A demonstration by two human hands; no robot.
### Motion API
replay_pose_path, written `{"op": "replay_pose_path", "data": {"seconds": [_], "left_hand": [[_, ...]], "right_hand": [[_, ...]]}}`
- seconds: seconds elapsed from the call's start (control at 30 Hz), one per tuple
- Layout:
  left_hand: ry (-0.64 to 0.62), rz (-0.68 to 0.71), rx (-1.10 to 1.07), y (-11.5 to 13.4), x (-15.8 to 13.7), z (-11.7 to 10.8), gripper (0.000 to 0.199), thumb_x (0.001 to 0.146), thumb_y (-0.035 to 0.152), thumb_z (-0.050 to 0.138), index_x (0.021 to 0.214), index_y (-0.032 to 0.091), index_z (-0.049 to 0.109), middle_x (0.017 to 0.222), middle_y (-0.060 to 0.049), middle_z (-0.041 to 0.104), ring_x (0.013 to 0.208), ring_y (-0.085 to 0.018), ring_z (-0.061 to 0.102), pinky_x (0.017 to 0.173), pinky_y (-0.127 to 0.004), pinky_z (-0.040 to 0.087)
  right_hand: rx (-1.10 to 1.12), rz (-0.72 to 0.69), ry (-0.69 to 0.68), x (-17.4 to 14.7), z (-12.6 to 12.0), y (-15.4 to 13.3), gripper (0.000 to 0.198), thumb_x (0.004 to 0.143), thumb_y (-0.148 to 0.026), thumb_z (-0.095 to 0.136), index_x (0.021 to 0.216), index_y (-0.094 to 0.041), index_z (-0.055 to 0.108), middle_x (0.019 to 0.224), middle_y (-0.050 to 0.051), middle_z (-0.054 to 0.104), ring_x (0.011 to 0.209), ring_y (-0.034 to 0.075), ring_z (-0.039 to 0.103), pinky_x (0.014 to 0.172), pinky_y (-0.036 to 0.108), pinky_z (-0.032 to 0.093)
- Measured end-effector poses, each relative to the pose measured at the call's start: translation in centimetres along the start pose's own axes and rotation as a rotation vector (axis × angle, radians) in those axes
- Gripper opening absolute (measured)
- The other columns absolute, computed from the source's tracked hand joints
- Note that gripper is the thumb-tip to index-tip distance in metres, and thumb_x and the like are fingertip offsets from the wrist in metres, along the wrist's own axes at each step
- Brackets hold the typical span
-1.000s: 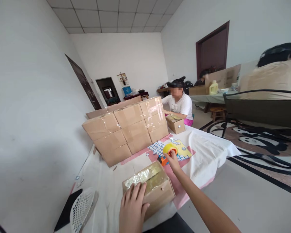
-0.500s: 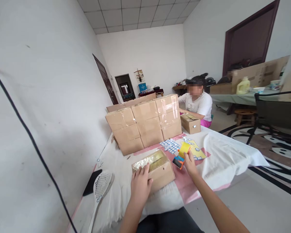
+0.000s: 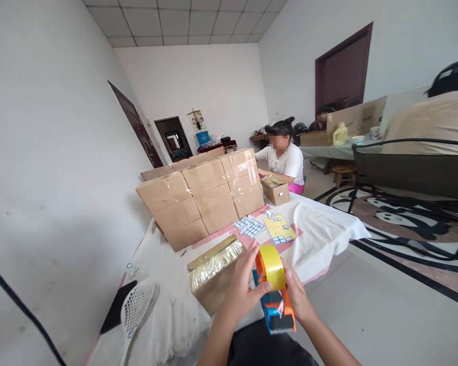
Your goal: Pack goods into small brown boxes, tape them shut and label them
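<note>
A tape dispenser (image 3: pixel 280 312), orange and blue with a roll of yellow tape (image 3: pixel 274 267), is held up in front of me. My right hand (image 3: pixel 296 292) grips it from the right side, fingers partly hidden behind it. From the left, my left hand (image 3: pixel 246 287) closes on the roll, its thumb lying against the front and its fingers along the side. Just beyond my left hand, a cardboard box (image 3: pixel 209 284) rests on the table, shiny tape across its top and its right part covered by that hand.
Stacked taped boxes (image 3: pixel 213 203) form a wall across the table's far side. Near the left edge lie a white racket (image 3: pixel 137 307) and a black flat item (image 3: pixel 116 307). Across the table sits a person in white (image 3: pixel 284 160) by another box (image 3: pixel 275 190).
My left hand has left the box top and taken hold of the dispenser. My right hand has brought the dispenser closer to me. The view has turned right.
</note>
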State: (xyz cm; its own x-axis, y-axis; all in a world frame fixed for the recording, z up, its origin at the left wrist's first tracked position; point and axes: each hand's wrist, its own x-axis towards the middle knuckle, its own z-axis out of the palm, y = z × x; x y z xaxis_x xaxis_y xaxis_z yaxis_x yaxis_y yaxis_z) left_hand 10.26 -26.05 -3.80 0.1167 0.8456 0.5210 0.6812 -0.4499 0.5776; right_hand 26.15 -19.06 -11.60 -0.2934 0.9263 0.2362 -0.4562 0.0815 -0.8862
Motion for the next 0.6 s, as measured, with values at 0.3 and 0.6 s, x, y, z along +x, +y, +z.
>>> {"op": "replay_pose_path", "data": {"seconds": [0.3, 0.6], "left_hand": [[0.01, -0.177, -0.146, 1.5, 0.9, 1.0, 0.065, 0.092, 0.049, 0.066, 0.15, 0.025, 0.049, 0.148, -0.015, 0.057, 0.141, -0.03, 0.052, 0.114, -0.047, 0.046], [0.332, -0.261, -0.177, 2.8, -2.1, 7.1, 0.035, 0.095, 0.048, 0.06, 0.075, 0.02, 0.066, 0.084, -0.004, 0.056, 0.083, -0.019, 0.062, 0.077, -0.03, 0.052]], "right_hand": [[0.061, -0.033, -0.022, -0.3, -0.9, -1.1, 0.059, 0.089, -0.074, 0.059, 0.128, -0.032, 0.069, 0.131, 0.01, 0.071, 0.127, 0.033, 0.063, 0.112, 0.049, 0.048], [-0.049, -0.157, -0.073, 2.0, -0.1, -2.9, 0.065, 0.084, -0.081, 0.059, 0.113, -0.026, 0.075, 0.094, 0.008, 0.075, 0.086, 0.029, 0.069, 0.079, 0.042, 0.056]]}}
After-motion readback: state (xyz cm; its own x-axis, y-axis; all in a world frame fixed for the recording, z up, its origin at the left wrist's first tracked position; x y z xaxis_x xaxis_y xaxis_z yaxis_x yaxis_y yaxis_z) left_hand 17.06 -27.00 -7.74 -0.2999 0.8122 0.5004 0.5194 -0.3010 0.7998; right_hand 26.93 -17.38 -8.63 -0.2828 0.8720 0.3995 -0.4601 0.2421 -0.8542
